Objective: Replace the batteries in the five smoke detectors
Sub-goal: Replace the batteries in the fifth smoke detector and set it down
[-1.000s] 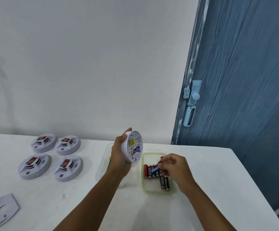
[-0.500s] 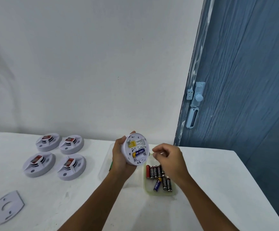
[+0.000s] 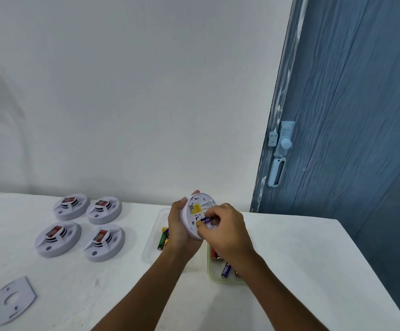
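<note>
My left hand (image 3: 179,229) grips a round white smoke detector (image 3: 197,211), held on edge above the table with its back towards me. A yellow label and a blue battery (image 3: 205,220) show on that back. My right hand (image 3: 227,231) has its fingertips curled onto the battery in the detector's bay. Under the right hand lies a pale green tray (image 3: 212,271) with several dark batteries. A clear tray (image 3: 152,237) to its left holds green and yellow batteries (image 3: 162,238).
Several white smoke detectors (image 3: 80,225) lie in a square on the left of the white table (image 3: 301,259). A grey mounting plate (image 3: 12,301) lies near the front left. A blue door (image 3: 351,115) stands behind the table's right end.
My right hand rose from the green tray to the back of the detector. The left hand turned the detector's back more towards me.
</note>
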The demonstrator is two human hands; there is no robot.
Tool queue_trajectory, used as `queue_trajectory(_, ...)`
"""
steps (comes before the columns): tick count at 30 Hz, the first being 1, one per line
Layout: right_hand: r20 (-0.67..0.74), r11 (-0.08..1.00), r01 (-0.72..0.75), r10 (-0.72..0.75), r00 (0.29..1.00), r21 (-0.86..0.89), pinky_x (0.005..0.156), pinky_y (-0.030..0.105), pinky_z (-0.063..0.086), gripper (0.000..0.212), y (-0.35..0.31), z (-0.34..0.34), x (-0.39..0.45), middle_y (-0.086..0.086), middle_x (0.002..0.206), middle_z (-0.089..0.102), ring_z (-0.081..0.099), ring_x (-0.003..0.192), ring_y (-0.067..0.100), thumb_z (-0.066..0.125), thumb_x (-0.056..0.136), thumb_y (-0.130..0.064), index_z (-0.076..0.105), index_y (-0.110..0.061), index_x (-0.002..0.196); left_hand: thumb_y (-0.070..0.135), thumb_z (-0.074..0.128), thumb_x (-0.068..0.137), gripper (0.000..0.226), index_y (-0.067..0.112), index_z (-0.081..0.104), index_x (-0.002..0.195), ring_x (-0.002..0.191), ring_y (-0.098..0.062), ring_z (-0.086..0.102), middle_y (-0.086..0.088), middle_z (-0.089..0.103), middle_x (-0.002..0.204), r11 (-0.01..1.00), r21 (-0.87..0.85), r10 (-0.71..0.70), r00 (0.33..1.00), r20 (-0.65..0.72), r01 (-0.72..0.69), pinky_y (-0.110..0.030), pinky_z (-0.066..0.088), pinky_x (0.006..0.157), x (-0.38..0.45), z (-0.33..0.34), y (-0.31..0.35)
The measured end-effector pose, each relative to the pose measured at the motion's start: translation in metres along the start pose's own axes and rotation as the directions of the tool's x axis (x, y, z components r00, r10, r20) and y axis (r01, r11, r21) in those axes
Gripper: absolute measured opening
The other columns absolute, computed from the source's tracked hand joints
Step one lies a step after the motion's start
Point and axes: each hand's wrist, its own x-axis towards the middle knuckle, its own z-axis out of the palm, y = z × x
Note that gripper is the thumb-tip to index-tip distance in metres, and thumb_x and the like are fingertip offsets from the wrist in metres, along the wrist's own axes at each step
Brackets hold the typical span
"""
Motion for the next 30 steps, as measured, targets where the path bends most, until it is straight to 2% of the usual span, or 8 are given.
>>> queue_trajectory(4, 0.005, 1.000, -0.030, 0.030, 1.000, 0.009, 0.080, 0.023, 0.056, 0.037, 0.001, 0.000, -0.001, 0.003, 0.103, 0.063, 0.062, 0.096, 0.015, 0.077, 0.074, -0.024, 0.069, -0.011, 0.107, 0.039, 0.052, 0.074, 0.047, 0.013, 0.060, 0.113, 0.094, -0.029, 0.059, -0.016, 0.062, 0.103, 0.998, 0.053, 0.019, 1.000, -0.016, -0.018, -0.041, 0.047, 0.088, 0.001, 0.001, -0.001)
queue_trajectory(8, -0.031, 0.999, -0.044, 0.044, 0.999, -0.003, 0.082, 0.024, 0.056, 0.039, -0.001, 0.000, -0.002, 0.002, 0.105, 0.060, 0.061, 0.097, 0.015, 0.076, 0.076, -0.026, 0.066, -0.011, 0.110, 0.036, 0.047, 0.086, 0.034, 0.013, 0.062, 0.107, 0.088, -0.026, 0.059, -0.014, 0.062, 0.096, 0.995, 0.096, 0.008, 1.000, -0.025, -0.006, -0.038, 0.049, 0.083, 0.000, 0.009, -0.002)
queue_trajectory(12, -0.112, 1.000, 0.010, -0.009, 0.994, 0.011, 0.076, 0.029, 0.058, 0.032, 0.001, -0.001, -0.005, 0.001, 0.096, 0.063, 0.063, 0.088, 0.014, 0.075, 0.072, -0.021, 0.069, -0.010, 0.101, 0.035, 0.055, 0.073, 0.040, 0.014, 0.062, 0.107, 0.086, -0.027, 0.061, -0.014, 0.064, 0.094, 0.993, 0.120, -0.004, 1.000, 0.001, 0.004, -0.038, 0.052, 0.080, 0.000, 0.012, -0.002)
queue_trajectory(15, -0.145, 0.998, 0.056, -0.051, 0.988, 0.037, 0.074, 0.029, 0.058, 0.026, 0.004, -0.001, -0.008, 0.002, 0.091, 0.065, 0.063, 0.084, 0.015, 0.073, 0.072, -0.015, 0.071, -0.009, 0.096, 0.035, 0.056, 0.072, 0.043, 0.015, 0.062, 0.110, 0.087, -0.027, 0.061, -0.014, 0.064, 0.096, 0.992, 0.122, -0.010, 1.000, 0.007, 0.009, -0.037, 0.053, 0.078, 0.002, 0.012, -0.003)
queue_trajectory(19, -0.178, 0.996, 0.073, -0.062, 0.982, 0.051, 0.071, 0.022, 0.056, 0.023, 0.005, 0.002, -0.009, 0.001, 0.089, 0.065, 0.063, 0.080, 0.012, 0.074, 0.071, -0.012, 0.072, -0.009, 0.094, 0.035, 0.057, 0.072, 0.045, 0.015, 0.061, 0.111, 0.087, -0.027, 0.061, -0.014, 0.063, 0.098, 0.993, 0.114, -0.009, 1.000, -0.001, 0.009, -0.037, 0.053, 0.077, 0.003, 0.012, -0.006)
queue_trajectory(23, -0.208, 0.996, 0.071, -0.057, 0.976, 0.062, 0.064, 0.002, 0.044, 0.024, 0.007, 0.004, -0.011, -0.002, 0.089, 0.063, 0.060, 0.077, 0.010, 0.078, 0.072, -0.012, 0.072, -0.007, 0.095, 0.034, 0.057, 0.070, 0.047, 0.015, 0.061, 0.113, 0.089, -0.027, 0.060, -0.014, 0.062, 0.099, 0.994, 0.107, -0.004, 1.000, -0.011, 0.005, -0.038, 0.051, 0.079, 0.003, 0.013, -0.008)
queue_trajectory(28, -0.285, 0.991, 0.113, -0.090, 0.954, 0.066, 0.060, -0.004, 0.042, 0.018, 0.011, 0.009, -0.015, 0.006, 0.086, 0.070, 0.060, 0.071, 0.009, 0.079, 0.069, -0.009, 0.073, -0.004, 0.085, 0.035, 0.056, 0.069, 0.044, 0.015, 0.061, 0.108, 0.087, -0.026, 0.058, -0.013, 0.061, 0.096, 0.994, 0.106, -0.011, 1.000, -0.017, 0.013, -0.038, 0.048, 0.081, 0.002, 0.013, -0.009)
queue_trajectory(30, -0.305, 0.988, 0.141, -0.116, 0.945, 0.062, 0.059, -0.003, 0.042, 0.014, 0.013, 0.011, -0.016, 0.005, 0.084, 0.071, 0.060, 0.071, 0.009, 0.077, 0.070, -0.009, 0.073, -0.005, 0.083, 0.037, 0.056, 0.069, 0.044, 0.016, 0.060, 0.107, 0.085, -0.025, 0.057, -0.012, 0.060, 0.093, 0.993, 0.112, -0.021, 0.999, -0.031, 0.024, -0.037, 0.048, 0.080, 0.002, 0.010, -0.010)
